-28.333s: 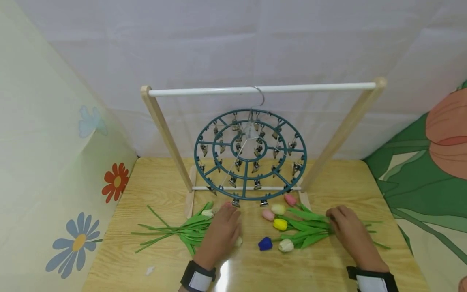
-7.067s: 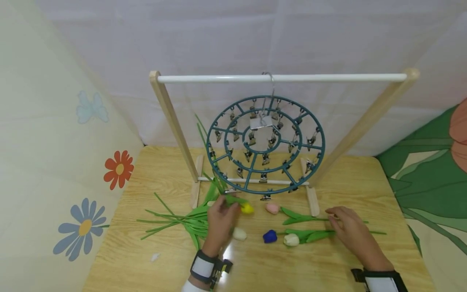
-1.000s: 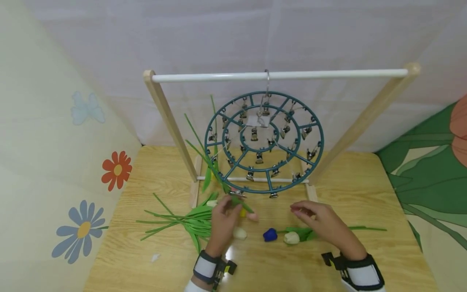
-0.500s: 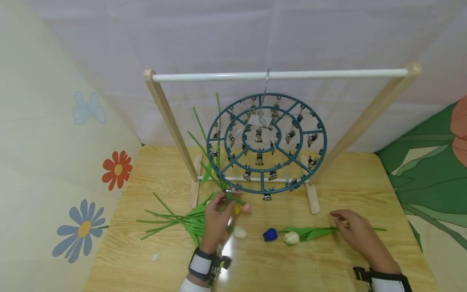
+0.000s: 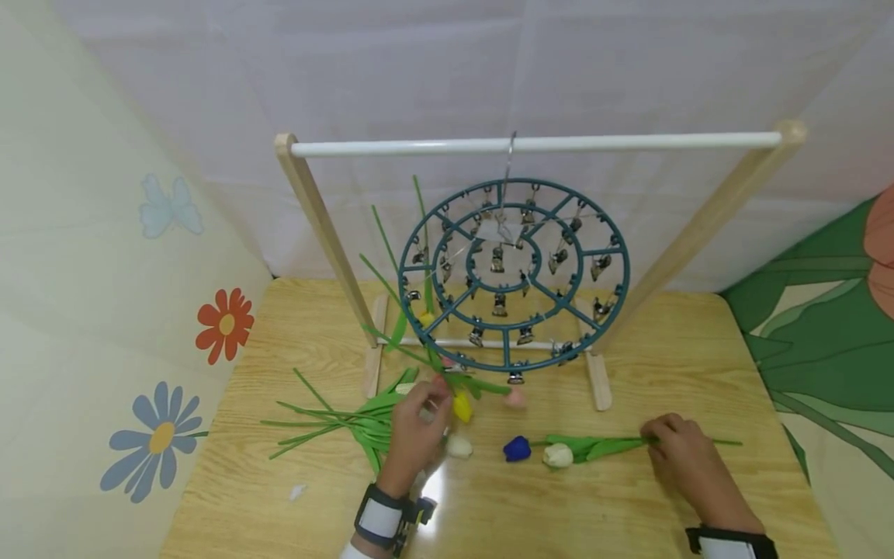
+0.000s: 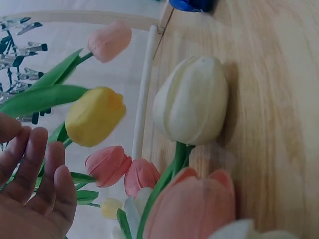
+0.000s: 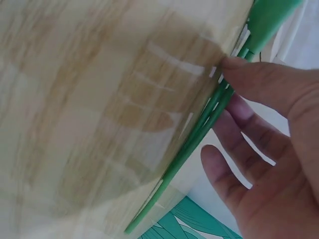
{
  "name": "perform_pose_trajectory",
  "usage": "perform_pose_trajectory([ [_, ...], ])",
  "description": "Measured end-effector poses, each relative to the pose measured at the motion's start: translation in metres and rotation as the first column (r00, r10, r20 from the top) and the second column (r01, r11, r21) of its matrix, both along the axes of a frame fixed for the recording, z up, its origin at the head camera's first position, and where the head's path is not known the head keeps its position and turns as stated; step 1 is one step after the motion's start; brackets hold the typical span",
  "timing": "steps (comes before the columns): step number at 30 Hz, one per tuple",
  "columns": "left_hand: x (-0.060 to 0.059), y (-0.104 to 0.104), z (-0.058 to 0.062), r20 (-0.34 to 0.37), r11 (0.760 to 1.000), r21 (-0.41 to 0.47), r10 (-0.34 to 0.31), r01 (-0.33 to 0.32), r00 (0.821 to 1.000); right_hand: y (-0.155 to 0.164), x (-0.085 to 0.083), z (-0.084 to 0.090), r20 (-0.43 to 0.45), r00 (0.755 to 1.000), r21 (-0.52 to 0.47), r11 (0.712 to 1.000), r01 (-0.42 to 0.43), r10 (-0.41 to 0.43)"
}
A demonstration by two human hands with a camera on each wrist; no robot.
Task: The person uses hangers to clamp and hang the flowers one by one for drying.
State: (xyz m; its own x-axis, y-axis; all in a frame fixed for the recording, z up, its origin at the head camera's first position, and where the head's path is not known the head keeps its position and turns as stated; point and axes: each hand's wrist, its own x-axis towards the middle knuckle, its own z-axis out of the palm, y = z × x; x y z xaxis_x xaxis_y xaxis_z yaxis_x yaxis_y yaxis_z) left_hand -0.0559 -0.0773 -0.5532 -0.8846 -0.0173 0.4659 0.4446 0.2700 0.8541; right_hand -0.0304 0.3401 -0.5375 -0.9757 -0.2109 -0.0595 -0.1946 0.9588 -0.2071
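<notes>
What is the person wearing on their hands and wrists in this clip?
Both hands are bare: no gloves or rings on the left hand or the right hand. Each wrist carries a black strap with a white panel; the left wrist strap also shows a small black fitting. A white sleeve edge shows below it.

The worktop (image 5: 279,481) is pale wood with visible grain and a glossy finish that reflects light. The rack posts (image 5: 317,225) are bare matt wood, its rail (image 5: 628,141) smooth white. The round hanger (image 5: 513,276) is teal plastic with shiny metal clips. The tulips (image 6: 192,102) look like soft matt foam. The backdrop (image 5: 447,70) is creased white cloth.
</notes>
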Motion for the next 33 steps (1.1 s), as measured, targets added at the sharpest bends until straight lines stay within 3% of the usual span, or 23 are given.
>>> perform_pose_trajectory([
  [6,0.01,0.002,0.003,0.048,0.989,-0.129,-0.062,0.067,0.997,0.001,-0.001,0.0,-0.028,0.997,-0.028,0.997,-0.067,0.066],
  [9,0.014,0.005,0.004,0.042,0.98,-0.19,-0.056,0.064,0.998,0.0,-0.002,0.002,-0.018,0.998,-0.045,0.997,-0.068,0.068],
  [14,0.018,0.014,0.007,-0.046,0.96,-0.275,-0.061,0.046,0.997,-0.003,-0.002,0.008,-0.088,0.992,-0.042,0.995,-0.09,0.086],
  [18,0.018,0.021,0.011,-0.125,0.949,-0.31,-0.106,0.063,0.986,-0.007,-0.004,0.014,-0.173,0.977,-0.031,0.991,-0.129,0.122],
  [22,0.016,0.027,0.016,-0.155,0.937,-0.337,-0.151,0.092,0.976,-0.011,-0.008,0.021,-0.229,0.961,-0.023,0.986,-0.163,0.153],
  [30,0.014,0.037,0.022,-0.189,0.882,-0.465,-0.186,0.079,0.964,-0.024,-0.014,0.043,-0.358,0.903,0.007,0.967,-0.253,0.239],
  [33,0.013,0.042,0.023,-0.183,0.846,-0.528,-0.206,0.081,0.961,-0.031,-0.015,0.053,-0.373,0.895,0.033,0.967,-0.253,0.247],
])
